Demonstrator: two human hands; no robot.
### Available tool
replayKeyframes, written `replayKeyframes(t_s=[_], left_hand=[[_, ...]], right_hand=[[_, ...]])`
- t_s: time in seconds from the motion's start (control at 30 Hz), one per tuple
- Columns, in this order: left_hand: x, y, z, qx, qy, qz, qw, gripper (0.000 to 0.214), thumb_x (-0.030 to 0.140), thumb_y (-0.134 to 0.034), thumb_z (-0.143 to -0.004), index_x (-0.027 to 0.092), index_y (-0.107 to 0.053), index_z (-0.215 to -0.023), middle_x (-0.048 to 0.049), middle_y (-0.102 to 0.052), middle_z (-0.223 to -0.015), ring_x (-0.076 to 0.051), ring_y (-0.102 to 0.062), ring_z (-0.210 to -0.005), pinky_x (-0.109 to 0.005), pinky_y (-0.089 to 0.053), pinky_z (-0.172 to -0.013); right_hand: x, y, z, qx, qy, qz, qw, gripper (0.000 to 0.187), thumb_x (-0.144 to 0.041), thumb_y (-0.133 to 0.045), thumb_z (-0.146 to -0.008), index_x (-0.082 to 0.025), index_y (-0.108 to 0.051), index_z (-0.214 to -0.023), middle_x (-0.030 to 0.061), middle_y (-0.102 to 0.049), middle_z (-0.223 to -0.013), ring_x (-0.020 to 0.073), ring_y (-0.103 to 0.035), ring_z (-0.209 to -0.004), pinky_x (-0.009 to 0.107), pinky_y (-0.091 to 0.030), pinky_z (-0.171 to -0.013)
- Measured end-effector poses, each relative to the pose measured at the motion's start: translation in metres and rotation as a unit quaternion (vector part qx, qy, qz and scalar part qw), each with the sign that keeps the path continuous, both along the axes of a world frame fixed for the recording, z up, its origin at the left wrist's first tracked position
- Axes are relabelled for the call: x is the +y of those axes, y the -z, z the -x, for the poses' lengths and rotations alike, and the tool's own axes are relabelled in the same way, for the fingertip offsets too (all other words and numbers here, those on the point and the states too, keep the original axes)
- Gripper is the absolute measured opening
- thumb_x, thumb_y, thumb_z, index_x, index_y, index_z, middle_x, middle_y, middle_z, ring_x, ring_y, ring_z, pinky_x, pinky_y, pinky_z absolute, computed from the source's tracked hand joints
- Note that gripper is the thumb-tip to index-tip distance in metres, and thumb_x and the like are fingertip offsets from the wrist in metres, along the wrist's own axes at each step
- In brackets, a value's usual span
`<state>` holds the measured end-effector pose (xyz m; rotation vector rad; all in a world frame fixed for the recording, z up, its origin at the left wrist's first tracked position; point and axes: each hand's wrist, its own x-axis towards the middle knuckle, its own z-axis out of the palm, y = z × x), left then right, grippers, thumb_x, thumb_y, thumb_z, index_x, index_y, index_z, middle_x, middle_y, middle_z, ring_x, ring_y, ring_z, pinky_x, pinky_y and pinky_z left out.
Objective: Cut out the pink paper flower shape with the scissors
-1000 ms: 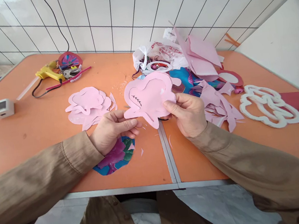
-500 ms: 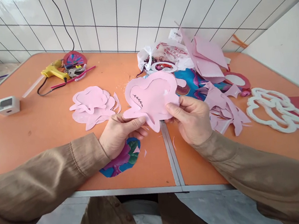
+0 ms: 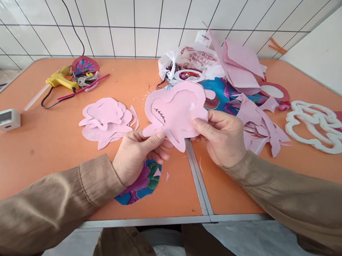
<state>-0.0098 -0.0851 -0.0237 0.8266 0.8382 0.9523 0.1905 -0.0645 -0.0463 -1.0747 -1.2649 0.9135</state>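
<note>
Between my two hands a pink paper cutout [image 3: 176,106] is held up above the table, wavy-edged, with a smaller matching shape layered on it and a dark leafy sprig printed at its left. My left hand [image 3: 138,153] pinches the lower left edge between thumb and fingers. At the lower right edge, my right hand [image 3: 224,135] grips it with the thumb on top. Beneath my left hand lies a blue and purple patterned piece [image 3: 143,184], partly covered by the hand and sleeve. More pink cutouts [image 3: 104,126] are stacked to the left.
A yellow glue gun [image 3: 60,79] with a cord lies at the back left, near a small white box [image 3: 8,120]. Pink scraps [image 3: 260,122], folded pink sheets [image 3: 241,62] and a plastic bag [image 3: 202,58] crowd the right. White cloud-shaped outlines [image 3: 322,127] lie farther right.
The view has shifted slightly. Both hands keep the same hold on the pink paper cutout, which is barely moved; nothing has been picked up or let go.
</note>
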Motion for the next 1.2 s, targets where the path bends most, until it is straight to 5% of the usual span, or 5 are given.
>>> replayKeyframes(t_s=[0.37, 0.87, 1.2], left_hand=[[0.0, 0.0, -0.001, 0.01, -0.002, -0.007, 1.0, 0.023, 0.029, -0.077, -0.079, 0.011, -0.074, -0.066, -0.0061, -0.073, -0.067, -0.009, -0.063, -0.047, -0.017, -0.049, -0.043], [0.005, 0.003, 0.003, 0.018, -0.013, -0.015, 1.0, 0.024, 0.025, -0.073, -0.081, 0.011, -0.073, -0.061, -0.0063, -0.072, -0.063, -0.008, -0.06, -0.044, -0.016, -0.047, -0.042], [0.004, 0.0, 0.002, 0.039, -0.027, -0.002, 0.999, 0.025, 0.028, -0.076, -0.077, 0.011, -0.073, -0.06, -0.006, -0.07, -0.061, -0.008, -0.059, -0.045, -0.017, -0.046, -0.042]], right_hand=[[-0.002, 0.001, 0.0, -0.012, -0.009, 0.001, 1.0, 0.023, -0.037, -0.076, -0.081, -0.023, -0.066, -0.066, -0.0029, -0.06, -0.058, 0.0126, -0.056, -0.052, 0.029, -0.048, -0.046], [0.0, -0.002, -0.01, -0.058, -0.051, -0.069, 0.995, 0.038, -0.05, -0.064, -0.091, -0.026, -0.061, -0.062, 0.0005, -0.056, -0.057, 0.0164, -0.053, -0.055, 0.035, -0.041, -0.05], [0.0, 0.0, -0.008, -0.042, -0.057, -0.048, 0.996, 0.04, -0.053, -0.061, -0.091, -0.027, -0.06, -0.062, -0.0006, -0.058, -0.058, 0.0169, -0.055, -0.054, 0.035, -0.042, -0.049]])
